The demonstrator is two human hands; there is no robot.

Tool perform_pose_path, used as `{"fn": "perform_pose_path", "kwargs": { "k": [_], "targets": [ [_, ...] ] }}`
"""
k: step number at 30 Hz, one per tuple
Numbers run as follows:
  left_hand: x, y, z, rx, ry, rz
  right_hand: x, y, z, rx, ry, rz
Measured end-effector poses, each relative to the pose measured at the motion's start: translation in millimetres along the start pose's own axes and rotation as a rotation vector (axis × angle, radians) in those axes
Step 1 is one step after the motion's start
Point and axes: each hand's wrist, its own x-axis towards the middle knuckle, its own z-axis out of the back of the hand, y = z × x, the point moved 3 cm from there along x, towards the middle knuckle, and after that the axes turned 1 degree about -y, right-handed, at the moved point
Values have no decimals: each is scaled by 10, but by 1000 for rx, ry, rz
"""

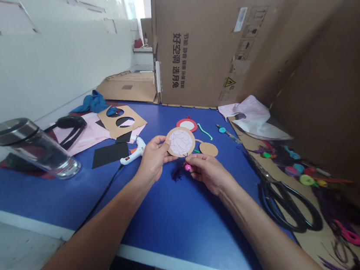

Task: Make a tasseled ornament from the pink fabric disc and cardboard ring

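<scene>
My left hand (154, 159) grips the left edge of a round cardboard ring (181, 142), which is filled with pale pink paper crossed by thin lines. My right hand (208, 173) pinches the ring's lower edge from the right. Just below those fingertips hang a pink bead (188, 167) and a dark purple feather tuft (178, 172). Behind the ring lie a small cardboard disc (209, 149), a red ring (187, 124) and a green cord (204, 131). A white hot glue gun (133, 151) lies left of my left hand.
The blue table (170, 212) holds black paper (111, 155), a cut cardboard sheet (121, 121), pink paper, a blue cloth (90, 102) and a glass tumbler (32, 146). Black-handled scissors (284, 205) lie right, beside colourful craft pieces. Cardboard walls (204, 46) stand behind.
</scene>
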Motion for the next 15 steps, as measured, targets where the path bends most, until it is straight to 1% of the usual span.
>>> {"fn": "perform_pose_path", "kwargs": {
  "k": [15],
  "targets": [
    [-7,1,-5,-7,9,11,-17,15,-13,7,-7,0]
  ]
}}
